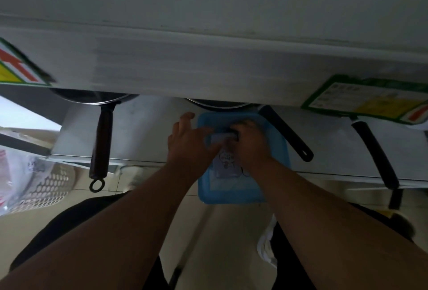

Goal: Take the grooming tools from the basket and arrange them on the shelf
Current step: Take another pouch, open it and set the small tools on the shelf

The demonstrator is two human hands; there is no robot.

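A blue plastic basket [275, 150] sits on a low white shelf, partly jutting over its front edge. Both my hands reach into it. My right hand [249, 144] curls its fingers round a small pale grey-lilac tool [218, 138] near the basket's far side. My left hand [190, 141] is beside it, thumb side touching the same tool, fingers stretched toward the basket's left rim. A pale card or packet with a printed figure [225, 162] lies in the basket under my hands. The image is blurred, so the tool's kind is unclear.
A white upper shelf [208, 67] overhangs the basket, with green-and-yellow labels at left [18, 67] and right [370, 99]. Pans with dark handles [102, 141], [287, 136], [375, 153] lie on the low shelf. A white perforated basket [46, 187] stands on the floor at left.
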